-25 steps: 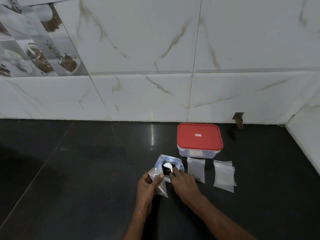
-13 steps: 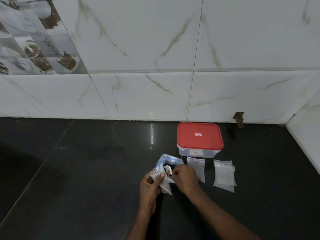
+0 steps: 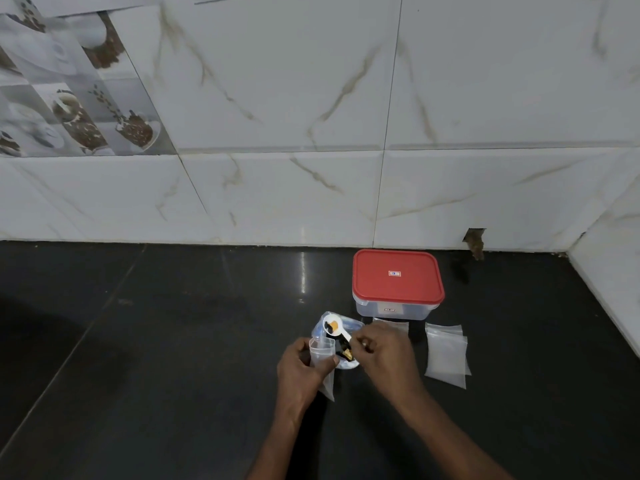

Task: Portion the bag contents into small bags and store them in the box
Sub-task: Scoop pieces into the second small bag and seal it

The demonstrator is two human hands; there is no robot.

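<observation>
Small bag point(image 3: 322, 351) is in your left hand point(image 3: 301, 370), pinched near its mouth by thumb and fingers and held just above the counter point(image 3: 173, 341), right beside the big bag point(image 3: 351, 327). It is thin clear film, nearly weightless, limp and slick. I judge it will fold shut or slide out if you grip the middle. Take it by the top edge, on one side of the mouth, and let the rest hang so the opening gapes.

Your right hand point(image 3: 384, 355) is closed on the handle of a white spoon point(image 3: 331, 325). Its bowl carries a few yellow and dark pieces over the big bag, though I cannot make out what they are at this size. The load is loose and light, so any tilt on the way across would likely spill it. Bring the bowl right over the mouth before you tip.

Spare bags point(image 3: 446, 355) lie flat on the counter to the right of your right hand, with more partly hidden behind it. The box point(image 3: 391, 308) stands behind them near the wall with its red lid point(image 3: 398, 278) on, so storing comes later.
</observation>
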